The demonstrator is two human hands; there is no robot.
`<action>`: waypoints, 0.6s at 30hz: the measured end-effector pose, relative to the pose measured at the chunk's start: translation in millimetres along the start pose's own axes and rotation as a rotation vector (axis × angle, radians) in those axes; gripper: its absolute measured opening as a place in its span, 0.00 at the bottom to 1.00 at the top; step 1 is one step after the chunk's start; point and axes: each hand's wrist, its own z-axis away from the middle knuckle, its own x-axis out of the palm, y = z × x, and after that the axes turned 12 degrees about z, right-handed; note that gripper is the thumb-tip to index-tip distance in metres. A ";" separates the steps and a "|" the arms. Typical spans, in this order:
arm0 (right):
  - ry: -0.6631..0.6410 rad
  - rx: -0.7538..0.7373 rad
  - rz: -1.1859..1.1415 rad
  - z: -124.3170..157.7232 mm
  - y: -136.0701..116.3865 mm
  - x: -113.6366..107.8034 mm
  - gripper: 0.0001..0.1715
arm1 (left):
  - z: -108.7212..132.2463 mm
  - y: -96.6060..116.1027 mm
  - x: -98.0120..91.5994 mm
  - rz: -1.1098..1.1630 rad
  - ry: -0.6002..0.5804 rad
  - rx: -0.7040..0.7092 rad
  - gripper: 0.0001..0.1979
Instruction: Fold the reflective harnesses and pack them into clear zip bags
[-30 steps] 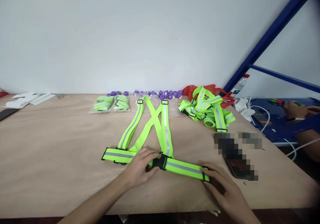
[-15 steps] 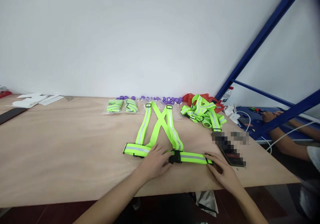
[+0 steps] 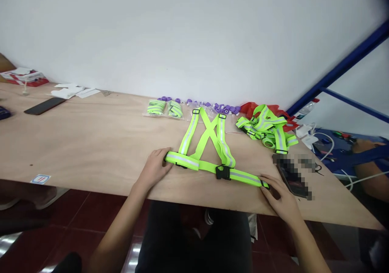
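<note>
"Looking down from the head camera, where do you find the yellow-green reflective harness (image 3: 210, 132)?"

"Flat on the wooden table (image 3: 91, 143), between the person's two hands. The left hand (image 3: 154, 166) grasps the left end of its waist strap (image 3: 182, 160), thumb on the near side; the right hand (image 3: 282, 200) pinches the right end at a black slider (image 3: 263, 183). A black buckle (image 3: 223, 172) sits between, apart from both hands. Crossed shoulder straps (image 3: 223, 135) reach toward the wall (image 3: 152, 33)."

"And the room around it?"

"The table's front edge runs just nearer than the strap; broad tabletop stretches left of the left hand. Beyond the harness are bagged straps (image 3: 156, 107) and small purple pieces (image 3: 226, 110). A heap of matching straps (image 3: 264, 119) lies at right rear, a phone (image 3: 290, 177) near the right hand."

"What's hard to make out?"

"The phone is partly pixelated, fingers partly cover both strap ends, and a co-worker's arm (image 3: 370, 175) is cut off at the right."
</note>
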 end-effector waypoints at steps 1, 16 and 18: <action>0.002 -0.008 0.002 0.2 0.7 0.2 0.20 | -1.2 1.4 0.1 0.005 0.010 -0.018 0.25; 0.056 -0.109 0.030 -1.0 14.5 10.7 0.22 | 5.0 24.5 7.5 0.347 0.085 -0.169 0.17; 0.079 -0.126 0.039 -1.8 16.0 12.7 0.21 | 5.8 31.2 9.0 0.291 0.008 -0.117 0.20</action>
